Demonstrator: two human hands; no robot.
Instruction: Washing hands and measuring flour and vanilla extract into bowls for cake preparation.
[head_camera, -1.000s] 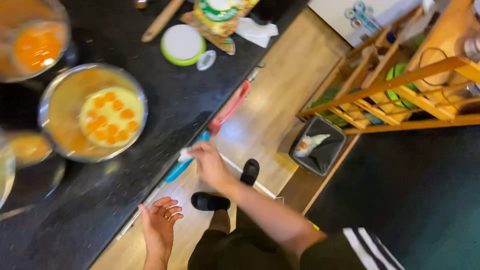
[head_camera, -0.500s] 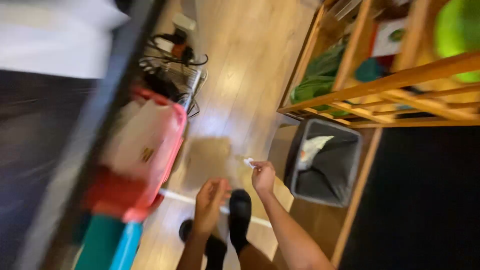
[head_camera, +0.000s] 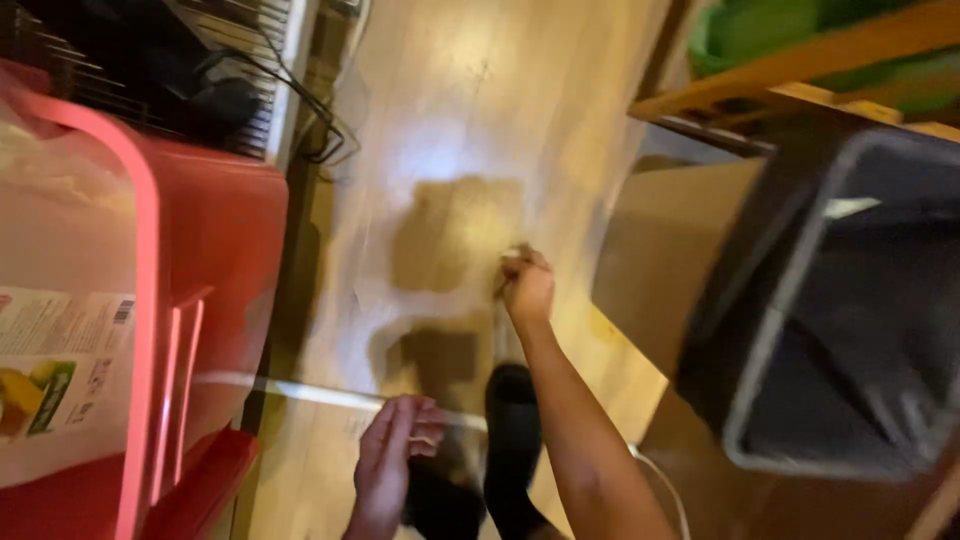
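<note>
Two hands: right hand (head_camera: 527, 283) pinches something small, left hand (head_camera: 397, 450) empty.

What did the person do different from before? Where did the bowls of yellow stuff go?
The view swung down from the dark counter, so the bowls are out of sight now. The right hand reached out over the wooden floor toward the black bin, fingers pinched on something small and pale; what it is cannot be told. The left hand stayed low and open, holding nothing. The red crate has come close on the left.
</note>
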